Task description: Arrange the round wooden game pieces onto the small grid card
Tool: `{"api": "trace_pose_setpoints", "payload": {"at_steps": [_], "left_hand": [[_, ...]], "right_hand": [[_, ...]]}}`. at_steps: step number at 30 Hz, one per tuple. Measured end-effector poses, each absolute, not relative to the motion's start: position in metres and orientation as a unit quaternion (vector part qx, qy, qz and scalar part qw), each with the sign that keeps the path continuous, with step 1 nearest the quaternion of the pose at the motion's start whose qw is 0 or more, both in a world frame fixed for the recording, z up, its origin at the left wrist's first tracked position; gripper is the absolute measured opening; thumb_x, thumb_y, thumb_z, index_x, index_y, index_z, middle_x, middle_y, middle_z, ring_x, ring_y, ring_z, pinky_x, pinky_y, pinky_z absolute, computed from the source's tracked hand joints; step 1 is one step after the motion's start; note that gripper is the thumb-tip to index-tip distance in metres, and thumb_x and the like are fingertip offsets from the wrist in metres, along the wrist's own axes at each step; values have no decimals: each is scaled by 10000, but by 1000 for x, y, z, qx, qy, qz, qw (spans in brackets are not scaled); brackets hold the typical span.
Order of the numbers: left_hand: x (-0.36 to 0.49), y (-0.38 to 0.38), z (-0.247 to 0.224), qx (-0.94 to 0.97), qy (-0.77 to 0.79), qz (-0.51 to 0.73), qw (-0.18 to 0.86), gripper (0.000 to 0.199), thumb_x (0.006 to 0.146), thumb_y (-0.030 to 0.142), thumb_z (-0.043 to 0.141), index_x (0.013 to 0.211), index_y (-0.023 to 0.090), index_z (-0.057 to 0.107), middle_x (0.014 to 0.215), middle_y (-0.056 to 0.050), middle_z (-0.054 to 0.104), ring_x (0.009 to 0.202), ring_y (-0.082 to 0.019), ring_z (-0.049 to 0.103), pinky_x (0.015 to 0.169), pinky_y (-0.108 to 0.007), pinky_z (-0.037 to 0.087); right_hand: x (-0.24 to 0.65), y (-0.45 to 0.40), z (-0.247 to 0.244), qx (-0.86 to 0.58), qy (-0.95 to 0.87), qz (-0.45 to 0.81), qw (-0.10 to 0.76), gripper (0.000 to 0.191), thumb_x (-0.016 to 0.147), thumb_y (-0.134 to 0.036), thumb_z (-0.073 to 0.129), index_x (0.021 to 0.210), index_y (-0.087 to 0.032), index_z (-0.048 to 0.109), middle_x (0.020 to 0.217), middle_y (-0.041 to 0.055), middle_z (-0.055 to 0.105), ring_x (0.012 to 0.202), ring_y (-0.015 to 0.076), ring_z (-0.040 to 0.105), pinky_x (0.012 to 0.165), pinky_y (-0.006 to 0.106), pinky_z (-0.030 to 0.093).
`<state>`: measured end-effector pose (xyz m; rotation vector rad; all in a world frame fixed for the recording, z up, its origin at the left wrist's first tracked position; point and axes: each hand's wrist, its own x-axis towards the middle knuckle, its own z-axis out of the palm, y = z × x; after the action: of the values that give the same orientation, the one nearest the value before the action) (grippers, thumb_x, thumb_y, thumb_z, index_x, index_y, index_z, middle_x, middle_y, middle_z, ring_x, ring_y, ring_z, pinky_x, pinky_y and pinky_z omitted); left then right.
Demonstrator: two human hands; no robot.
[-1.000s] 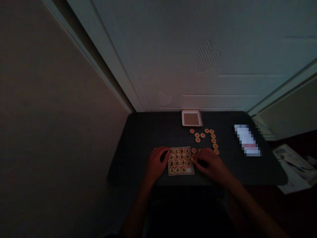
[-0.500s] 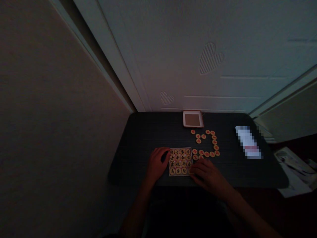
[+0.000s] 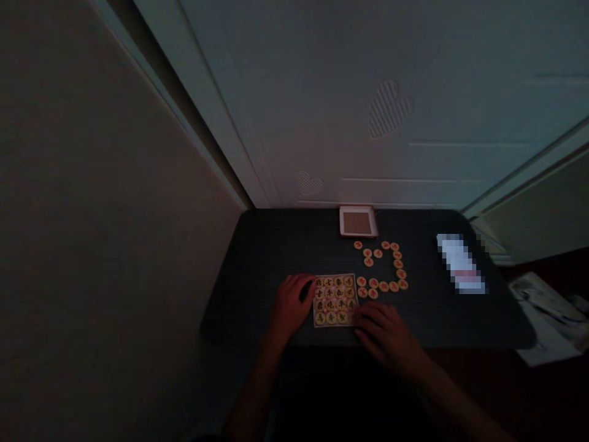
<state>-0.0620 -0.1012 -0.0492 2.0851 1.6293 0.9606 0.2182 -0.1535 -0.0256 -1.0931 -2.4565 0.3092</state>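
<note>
A shallow box (image 3: 334,326) lies near the table's front edge, filled with rows of round xiangqi pieces (image 3: 330,304) bearing black characters. Curled around the box's left side is my left hand (image 3: 293,304), its thumb and forefinger closed at the upper left corner. My right hand (image 3: 381,328) has its fingers bent together over the lower right corner, on a piece there that they partly cover. Just right of the box, loose pieces with red characters (image 3: 373,283) lie face up, several of them forming a bent line.
A shallow lid or tray (image 3: 342,230) with a brown inside stands at the table's back against the white door (image 3: 322,123). On the right lies a phone, blurred out (image 3: 460,264). The dark table (image 3: 257,258) has rounded corners. Papers (image 3: 547,319) lie beyond its right edge.
My right hand has shifted slightly down at the box's lower right corner, uncovering more of a red piece beside the box. My left hand stays at the left side.
</note>
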Motion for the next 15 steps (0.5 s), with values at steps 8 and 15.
{"api": "trace_pose_setpoints", "payload": {"at_steps": [8, 15], "left_hand": [[-63, -101, -51, 732, 572, 336, 155, 160, 1006, 281, 561, 1131, 254, 656, 1149, -41, 736, 1088, -228, 665, 1032, -455, 480], [-62, -101, -49, 732, 567, 343, 157, 168, 1007, 286, 550, 1130, 253, 660, 1148, -47, 739, 1087, -232, 671, 1055, -469, 475]], "right_hand": [[215, -157, -30, -399, -883, 108, 221, 321, 979, -250, 621, 1297, -254, 662, 1254, 70, 728, 1212, 278, 609, 998, 483, 491], [212, -152, -20, -392, -887, 120, 214, 246, 982, -222, 620, 1213, -253, 697, 1220, 49, 747, 1207, 279, 610, 1019, 502, 459]]}}
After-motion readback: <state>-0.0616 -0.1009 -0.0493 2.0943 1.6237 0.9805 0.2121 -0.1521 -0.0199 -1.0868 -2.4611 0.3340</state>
